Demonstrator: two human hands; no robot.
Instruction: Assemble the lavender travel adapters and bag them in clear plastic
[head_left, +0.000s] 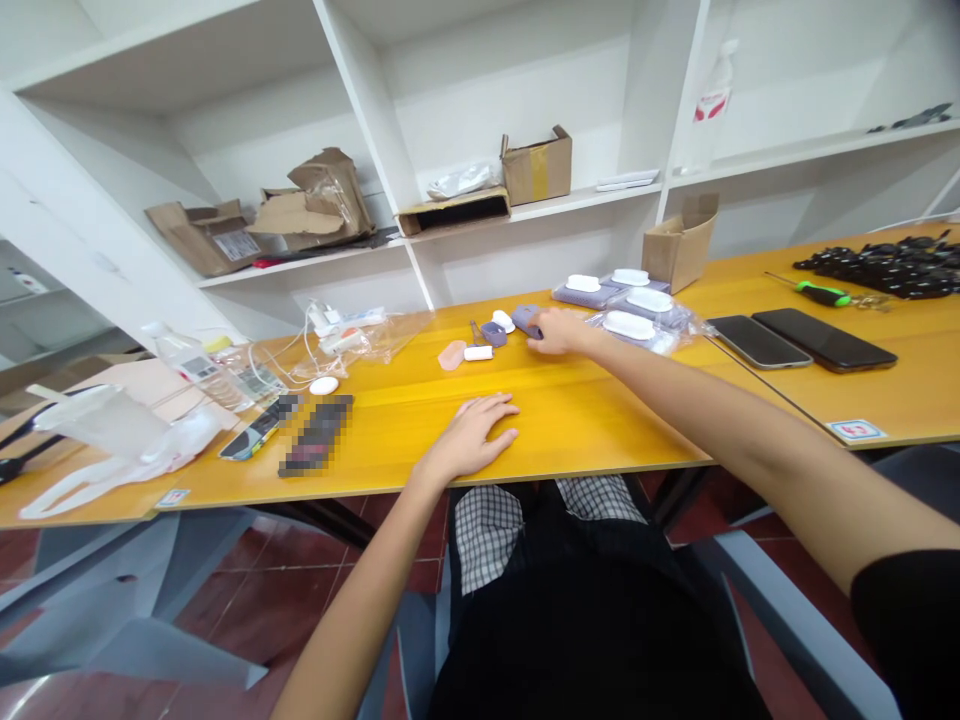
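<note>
My right hand [559,332] reaches to the back of the table, its fingers closed on a lavender rounded piece [526,319]; the hand hides part of it. Just left of it lie a small purple open-topped piece [493,334] and a white rounded cap [503,321]. A white cylinder [478,353] and a flat pink piece [451,355] lie nearer to me. To the right of my hand are several clear-bagged lavender items with white oval tops [628,325]. My left hand [472,437] rests palm down near the front edge, fingers apart, holding nothing.
Phones lie on the right [825,340] and left [259,428]. A green-black screwdriver [823,294] and a pile of black parts [889,265] are far right. White cables [306,345], a bottle [196,367] and a plastic cup [112,425] stand left. Shelves with cardboard boxes [538,170] rise behind.
</note>
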